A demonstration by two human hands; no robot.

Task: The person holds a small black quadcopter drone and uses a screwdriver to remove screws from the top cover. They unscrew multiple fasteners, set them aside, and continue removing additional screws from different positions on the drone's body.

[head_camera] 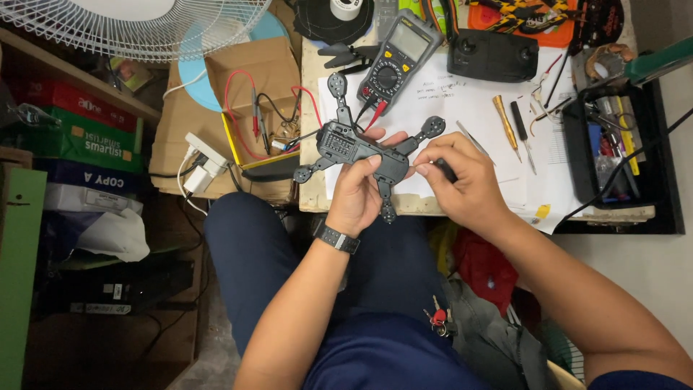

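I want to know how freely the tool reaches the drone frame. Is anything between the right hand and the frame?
Nothing visible. The left hand holds the black drone frame above the table edge, and the right hand holds a dark tool right beside it.

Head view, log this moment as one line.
left hand: holds drone frame | right hand: grips dark tool | multimeter: on bench

a crowded bench leaves little room around the drone frame (361,148) held in the left hand (355,193) and right hand (462,180). a multimeter (393,54) blocks 12 o'clock, its leads trailing into a cardboard box (253,87) at 10 o'clock. screwdrivers (514,130) and a black tray (621,144) crowd 3 o'clock. white paper (469,101) between stays bare, as does the lap at 6 o'clock.
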